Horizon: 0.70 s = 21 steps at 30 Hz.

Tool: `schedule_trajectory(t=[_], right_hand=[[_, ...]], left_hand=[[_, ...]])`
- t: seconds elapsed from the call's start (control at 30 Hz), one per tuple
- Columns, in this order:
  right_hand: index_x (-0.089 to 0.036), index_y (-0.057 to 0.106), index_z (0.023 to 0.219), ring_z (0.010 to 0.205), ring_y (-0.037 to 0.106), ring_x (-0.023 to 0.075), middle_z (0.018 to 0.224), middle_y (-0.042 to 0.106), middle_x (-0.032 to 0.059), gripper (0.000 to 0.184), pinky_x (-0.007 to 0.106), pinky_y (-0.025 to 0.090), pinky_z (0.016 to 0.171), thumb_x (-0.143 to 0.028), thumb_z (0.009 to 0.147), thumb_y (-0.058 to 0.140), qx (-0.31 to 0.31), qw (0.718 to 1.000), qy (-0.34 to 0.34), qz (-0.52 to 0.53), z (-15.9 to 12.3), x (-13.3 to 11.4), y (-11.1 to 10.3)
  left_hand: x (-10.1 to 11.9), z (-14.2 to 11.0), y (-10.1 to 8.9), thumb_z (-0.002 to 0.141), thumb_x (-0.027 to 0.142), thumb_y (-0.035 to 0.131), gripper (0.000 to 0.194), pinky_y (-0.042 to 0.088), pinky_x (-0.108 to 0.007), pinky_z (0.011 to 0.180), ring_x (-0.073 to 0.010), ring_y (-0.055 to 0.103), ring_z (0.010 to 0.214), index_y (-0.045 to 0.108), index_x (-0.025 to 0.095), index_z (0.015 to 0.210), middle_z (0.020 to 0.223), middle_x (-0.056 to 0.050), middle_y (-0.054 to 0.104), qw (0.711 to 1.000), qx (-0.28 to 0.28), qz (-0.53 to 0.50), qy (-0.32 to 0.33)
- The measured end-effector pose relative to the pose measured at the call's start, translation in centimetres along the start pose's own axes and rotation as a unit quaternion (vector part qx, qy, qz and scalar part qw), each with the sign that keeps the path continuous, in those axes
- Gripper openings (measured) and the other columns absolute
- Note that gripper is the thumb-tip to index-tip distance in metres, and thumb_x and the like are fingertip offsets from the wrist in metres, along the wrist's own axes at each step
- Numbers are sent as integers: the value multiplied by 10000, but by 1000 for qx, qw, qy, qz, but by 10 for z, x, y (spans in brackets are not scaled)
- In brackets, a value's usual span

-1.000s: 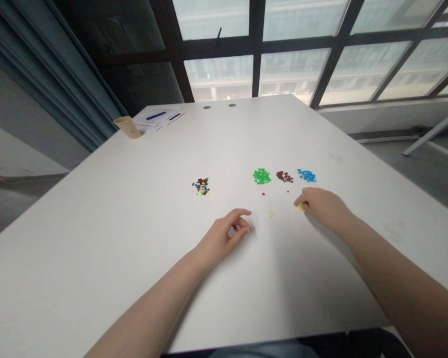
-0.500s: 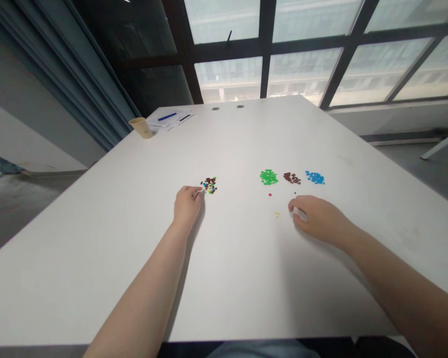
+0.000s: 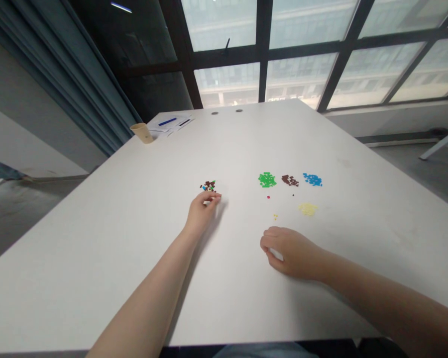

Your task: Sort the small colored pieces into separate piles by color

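My left hand [image 3: 202, 213] is at the near right side of a mixed heap of tiny pieces [image 3: 209, 186], mostly dark brown with some green and blue. Its thumb and fingertips are pinched together; whatever is between them is too small to make out. My right hand [image 3: 293, 252] hovers or rests low over the table, nearer to me than three small yellow pieces [image 3: 275, 217]. Thumb and forefinger meet in a ring, the fingertips' contents hidden. Beyond it are sorted piles: green pieces [image 3: 267, 180], brown pieces [image 3: 290, 180], blue pieces [image 3: 312, 179] and pale yellow pieces [image 3: 308, 209].
A single red piece [image 3: 268, 197] and a tiny dark piece [image 3: 293, 195] lie below the green and brown piles. At the far left of the white table [image 3: 108, 238] stand a paper cup [image 3: 142, 133] and papers [image 3: 173, 127] with a blue pen [image 3: 168, 121].
My left hand has moved right across the near edge of the mixed heap. My right hand has drawn back toward me and left, uncovering the pale yellow pile.
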State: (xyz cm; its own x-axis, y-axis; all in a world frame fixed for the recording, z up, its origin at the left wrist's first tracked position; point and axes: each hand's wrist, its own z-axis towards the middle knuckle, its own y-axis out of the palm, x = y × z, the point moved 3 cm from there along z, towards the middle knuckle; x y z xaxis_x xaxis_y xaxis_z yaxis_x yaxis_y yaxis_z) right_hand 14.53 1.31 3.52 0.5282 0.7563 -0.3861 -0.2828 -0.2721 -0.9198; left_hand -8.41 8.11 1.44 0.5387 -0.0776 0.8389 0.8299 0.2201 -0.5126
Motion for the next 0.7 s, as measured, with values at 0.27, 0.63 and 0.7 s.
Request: schedule_trajectory(t=[0.27, 0.63, 0.7], right_hand=[[-184, 501, 782, 685, 454, 145, 689, 506, 20, 104, 271, 374, 652, -107, 761, 436, 189, 981, -1, 42, -2, 10, -19], [-192, 550, 844, 646, 454, 142, 651, 520, 10, 74, 274, 382, 618, -178, 805, 490, 276, 960, -31, 29, -6, 4, -23], [-196, 565, 866, 648, 463, 142, 652, 531, 11, 88, 276, 389, 624, -189, 809, 498, 283, 958, -35, 24, -6, 4, -23]], left_hand=[[54, -57, 45, 720, 345, 588, 195, 396, -249, 672, -127, 520, 719, 641, 165, 774, 804, -39, 613, 943, -218, -246, -47], [53, -60, 49, 734, 343, 586, 185, 388, -256, 721, -139, 511, 752, 647, 175, 782, 782, -27, 597, 928, -265, -259, -41], [54, -62, 51, 728, 350, 591, 189, 383, -254, 712, -134, 503, 734, 647, 175, 773, 758, -20, 589, 924, -271, -267, -47]])
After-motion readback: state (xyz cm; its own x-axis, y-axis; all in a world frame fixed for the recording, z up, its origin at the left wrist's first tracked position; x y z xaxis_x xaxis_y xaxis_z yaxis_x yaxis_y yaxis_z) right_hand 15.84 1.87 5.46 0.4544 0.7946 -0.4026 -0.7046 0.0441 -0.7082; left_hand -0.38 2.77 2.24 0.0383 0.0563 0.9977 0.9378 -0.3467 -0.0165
